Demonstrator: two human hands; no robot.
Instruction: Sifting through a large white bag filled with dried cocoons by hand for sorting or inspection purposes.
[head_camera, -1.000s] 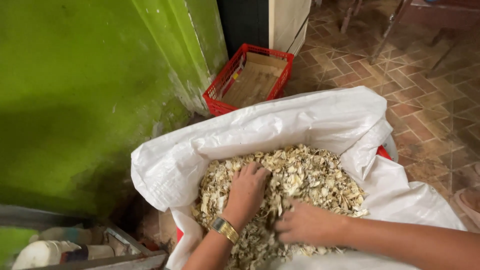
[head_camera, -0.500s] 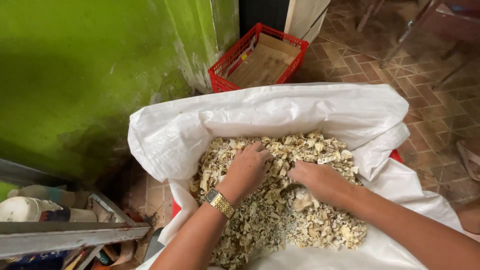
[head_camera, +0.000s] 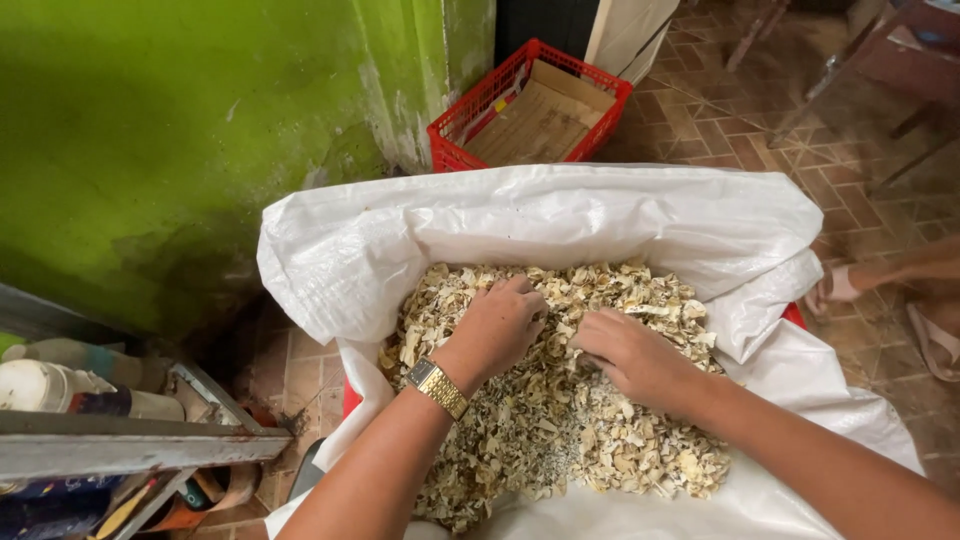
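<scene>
Room: a green wall (head_camera: 150, 130) on the left, a brick-tiled floor (head_camera: 720, 120) beyond.
Left hand (head_camera: 497, 325): palm down on the chips (head_camera: 560, 400), fingers curled into them, closed on a clump near the far edge of the heap.
Right hand (head_camera: 630, 355): just beside the left, also palm down, fingers bent and dug into the chips; what it grips is hidden.
Watch (head_camera: 437, 386): gold, on the left wrist.
Chips: a pale, dry heap filling the mouth of the sack (head_camera: 560, 220).
Sack: white, woven, its rim rolled down around the heap; a red edge (head_camera: 795, 315) shows at the sack's right.
Crate (head_camera: 530, 105): red, behind the sack by the wall, cardboard inside.
Shelf (head_camera: 130, 445): metal, left of the sack, bottles on it.
Foot (head_camera: 870, 280): another person's, sandalled, right of the sack.
</scene>
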